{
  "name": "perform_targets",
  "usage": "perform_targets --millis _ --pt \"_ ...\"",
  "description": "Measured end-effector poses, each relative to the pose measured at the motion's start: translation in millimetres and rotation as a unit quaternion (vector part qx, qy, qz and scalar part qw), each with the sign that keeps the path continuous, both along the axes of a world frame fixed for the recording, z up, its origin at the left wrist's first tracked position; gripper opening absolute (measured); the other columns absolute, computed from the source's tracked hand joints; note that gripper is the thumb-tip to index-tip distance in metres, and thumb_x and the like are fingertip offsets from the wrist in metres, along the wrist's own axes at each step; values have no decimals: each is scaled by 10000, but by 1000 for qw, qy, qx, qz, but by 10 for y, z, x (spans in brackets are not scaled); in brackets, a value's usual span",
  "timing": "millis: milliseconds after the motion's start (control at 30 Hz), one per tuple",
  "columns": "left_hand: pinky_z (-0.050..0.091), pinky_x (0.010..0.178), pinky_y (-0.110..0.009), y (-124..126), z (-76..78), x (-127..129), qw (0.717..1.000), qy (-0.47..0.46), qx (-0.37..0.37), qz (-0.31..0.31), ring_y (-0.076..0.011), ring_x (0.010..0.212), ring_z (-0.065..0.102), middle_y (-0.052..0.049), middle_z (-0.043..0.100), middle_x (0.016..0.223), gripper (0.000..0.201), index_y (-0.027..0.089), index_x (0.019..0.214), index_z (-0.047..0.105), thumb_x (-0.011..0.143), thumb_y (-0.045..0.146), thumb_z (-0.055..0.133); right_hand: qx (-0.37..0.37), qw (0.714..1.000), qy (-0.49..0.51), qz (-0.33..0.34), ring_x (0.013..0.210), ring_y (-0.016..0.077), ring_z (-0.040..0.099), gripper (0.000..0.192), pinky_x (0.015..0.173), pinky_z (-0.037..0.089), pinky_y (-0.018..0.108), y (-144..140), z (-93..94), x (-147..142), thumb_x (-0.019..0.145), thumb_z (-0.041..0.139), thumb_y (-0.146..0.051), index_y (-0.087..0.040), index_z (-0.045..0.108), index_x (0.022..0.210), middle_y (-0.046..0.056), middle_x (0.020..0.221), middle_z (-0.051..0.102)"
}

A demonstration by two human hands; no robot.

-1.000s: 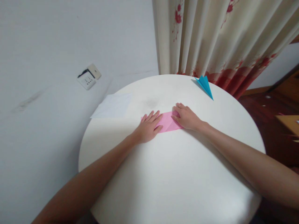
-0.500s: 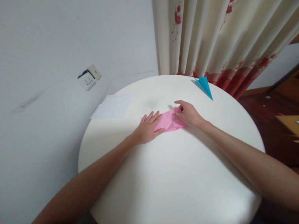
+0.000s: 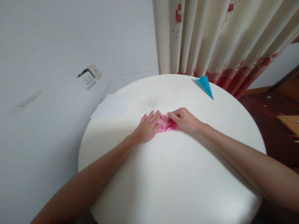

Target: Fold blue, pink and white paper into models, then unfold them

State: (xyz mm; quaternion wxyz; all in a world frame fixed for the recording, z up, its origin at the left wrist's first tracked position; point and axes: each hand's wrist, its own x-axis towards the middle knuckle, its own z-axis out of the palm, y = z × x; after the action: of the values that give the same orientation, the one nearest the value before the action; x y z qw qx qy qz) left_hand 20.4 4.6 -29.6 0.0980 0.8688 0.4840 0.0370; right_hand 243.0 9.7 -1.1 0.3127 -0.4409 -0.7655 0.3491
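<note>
Near the middle of the round white table, a sheet of pink paper lies under both of the person's hands. The left hand rests palm down over the sheet's left part, its fingers slightly spread and its thumb set apart, pressing the paper to the tabletop without grasping it. The right hand is at the sheet's right part, with fingers curled and the thumb closed toward them, pinching paper there; the exact contact of the fingertips is partly hidden. Between the hands, the pink surface shows creases and a raised, turned-over portion with a darker, shaded fold close to the right hand. Both forearms extend over the tabletop from the near side.

Other items noted: a piece of blue folded paper, pointed at one end, lies at the far right rim, well apart from the hands, its tip directed toward the near right. A white sheet lies at the far left rim, beside the wall. On that wall are a socket plate and a smudge. Beyond the far rim hangs a cream curtain with red printed flowers and a red lower band.
</note>
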Motion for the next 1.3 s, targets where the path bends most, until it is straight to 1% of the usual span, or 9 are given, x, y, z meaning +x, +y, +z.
perform_targets --millis 67,200,300,567,733,833,933,1067,1300 --pt "123 1219 -542 -2 2 1 1000 5 2 -1 -278 1531 98 -82 170 1650 651 175 1570 201 1018 518 170 22 998 -40 31 538 117 471 459 565 364 252 11 -10 11 955 455 -405 -153 652 627 -13 558 555" --pt "139 1212 -561 -11 0 -7 1000 11 12 -9 -300 1529 101 -78 163 1653 663 203 1574 187 1006 542 234 70 989 -102 83 662 136 535 180 649 386 256 46 -41 37 890 556 -262 -164 689 820 13 755 648" --pt "139 1208 -579 -14 -13 -16 1000 10 21 -20 -314 1529 92 -66 151 1657 682 242 1574 194 991 593 243 102 975 -179 82 736 163 552 103 679 390 269 64 -60 45 820 670 -248 -165 674 881 50 845 658" --pt "133 1210 -579 -9 -11 -7 999 30 14 -16 -314 1530 78 -61 116 1663 676 257 1565 231 986 604 269 38 957 -282 45 813 207 581 364 693 430 294 164 -6 213 738 772 -385 -189 637 1013 73 953 641" --pt "130 1214 -576 -8 0 -15 999 31 11 -11 -309 1531 76 -58 120 1662 699 254 1565 234 975 626 280 20 943 -332 13 1054 311 581 610 882 480 410 209 22 383 663 810 -438 -196 604 1184 145 1172 608" --pt "117 1202 -612 -20 10 -15 999 35 21 -13 -317 1531 64 -47 117 1662 673 274 1561 243 980 611 286 34 938 -345 -5 1371 400 376 844 1070 381 521 215 -15 433 652 822 -461 -205 501 1389 193 1487 414" --pt "50 1197 -634 -46 34 3 996 42 42 -61 -295 1536 30 -14 116 1662 565 305 1549 269 1022 505 234 13 936 -352 5 1499 398 153 965 1167 258 557 236 -52 458 677 806 -502 -195 395 1495 193 1615 228" --pt "58 1225 -545 -79 67 31 989 43 7 -143 -233 1538 46 -9 117 1662 548 302 1570 191 1042 448 179 -16 937 -349 24 1509 373 148 972 1199 217 540 249 -49 463 708 784 -511 -185 364 1522 188 1630 197" --pt "49 1224 -511 -83 82 -6 985 48 -6 -169 -253 1537 1 -35 44 1666 613 333 1576 144 1014 559 234 24 938 -345 -8 1515 369 121 739 1162 151 664 214 -164 265 919 530 -541 -191 327 1538 202 1633 175"
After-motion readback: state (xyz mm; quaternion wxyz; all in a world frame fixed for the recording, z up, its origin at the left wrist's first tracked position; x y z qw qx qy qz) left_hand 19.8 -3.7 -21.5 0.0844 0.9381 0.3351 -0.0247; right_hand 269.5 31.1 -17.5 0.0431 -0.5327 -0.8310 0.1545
